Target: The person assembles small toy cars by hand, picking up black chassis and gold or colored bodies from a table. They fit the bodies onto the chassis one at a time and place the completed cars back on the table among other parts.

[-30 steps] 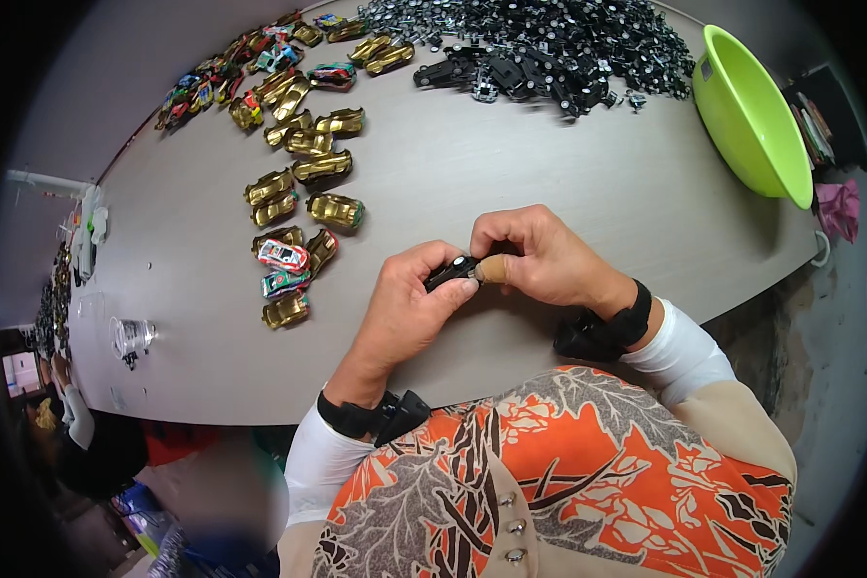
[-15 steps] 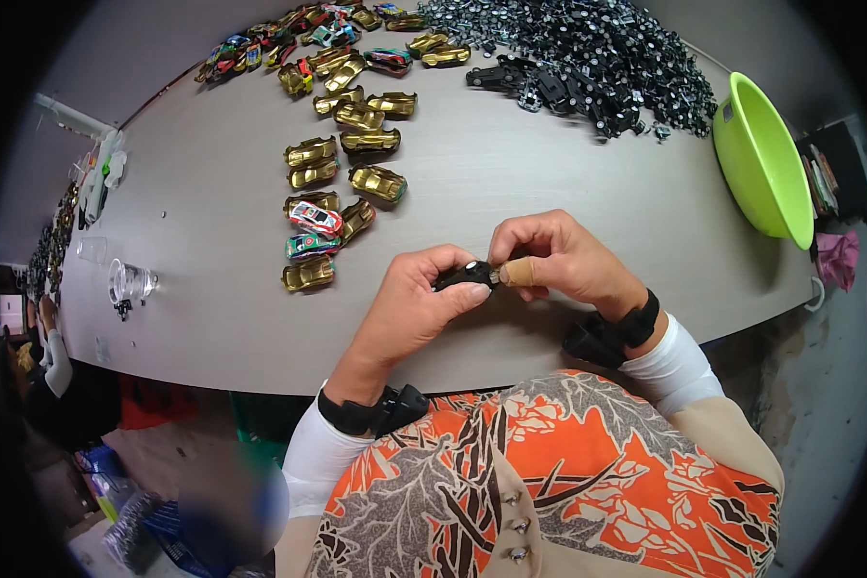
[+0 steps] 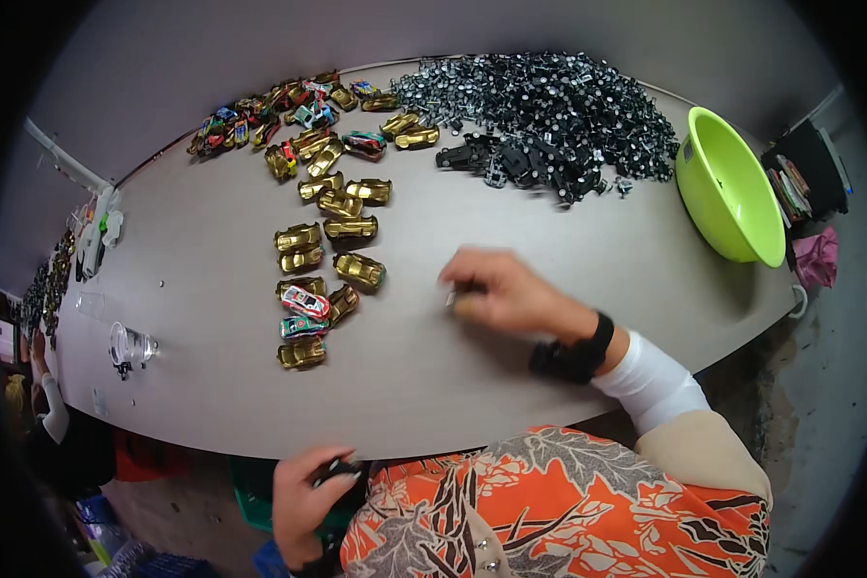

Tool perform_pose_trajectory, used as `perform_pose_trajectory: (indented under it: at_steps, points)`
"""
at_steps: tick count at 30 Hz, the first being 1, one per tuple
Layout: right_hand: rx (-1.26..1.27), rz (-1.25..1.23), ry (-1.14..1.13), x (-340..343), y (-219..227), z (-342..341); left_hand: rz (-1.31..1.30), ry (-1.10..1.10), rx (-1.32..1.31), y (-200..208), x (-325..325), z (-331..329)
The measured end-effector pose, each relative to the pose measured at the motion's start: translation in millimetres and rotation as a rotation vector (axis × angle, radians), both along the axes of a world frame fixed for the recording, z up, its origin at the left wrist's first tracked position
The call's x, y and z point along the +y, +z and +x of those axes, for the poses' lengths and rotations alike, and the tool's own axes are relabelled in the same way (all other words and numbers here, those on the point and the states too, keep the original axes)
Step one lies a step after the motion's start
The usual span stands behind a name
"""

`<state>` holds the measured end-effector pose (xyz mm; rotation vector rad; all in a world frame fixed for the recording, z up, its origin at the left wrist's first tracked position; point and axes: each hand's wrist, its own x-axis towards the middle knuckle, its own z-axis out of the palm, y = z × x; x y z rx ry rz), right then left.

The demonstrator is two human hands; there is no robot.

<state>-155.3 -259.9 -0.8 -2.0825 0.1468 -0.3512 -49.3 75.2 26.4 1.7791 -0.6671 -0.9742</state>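
My left hand is just off the table's near edge, its fingers closed round a black toy car chassis. Above the tabletop, right of the toy car bodies, my right hand is blurred by motion. Its fingers are curled together, with a small silvery bit at the tips too smeared to name. Nearest to that hand lies a gold toy car body. Left of it a red and white car body and a green one rest among further gold bodies.
Wheel and axle sets are heaped at the back, with black chassis along the heap's front. Colourful car bodies pile up at far left. A lime green basin stands right. A clear cup is at left, near another person's arm.
My hands have parted. The left has dropped toward me past the table edge with the black chassis; the right has shifted a little left and down. The head view has tilted up.
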Motion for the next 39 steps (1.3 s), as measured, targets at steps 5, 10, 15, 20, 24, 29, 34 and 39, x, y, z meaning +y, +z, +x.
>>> perform_pose_trajectory:
  at_steps: [5,10,15,20,24,29,34,39]
  points:
    - [-0.250,-0.551,-0.566,-88,1,17,0.369,0.259,-0.134,-29,92,-2]
    - [0.068,-0.895,-0.662,-111,-4,22,0.245,0.300,-0.405,-2,58,13]
    - [0.168,-0.924,-0.627,-97,-1,31,-0.099,0.023,-0.842,25,-56,34]
    - [0.128,0.006,-0.392,-68,28,-8,-0.153,-0.269,-1.279,15,-162,61]
    - [0.114,0.507,-0.264,-56,16,-33,0.120,-0.474,-1.346,-13,-198,74]
    - [-0.004,0.984,-0.245,-58,17,-53,-0.160,-0.302,-1.121,-16,-209,61]
    - [-0.013,1.228,-0.241,-53,9,-49,-0.334,-0.269,-0.757,-6,-213,30]
    - [0.090,1.011,-0.102,-39,16,-49,-0.207,-0.262,-0.299,-7,-208,13]
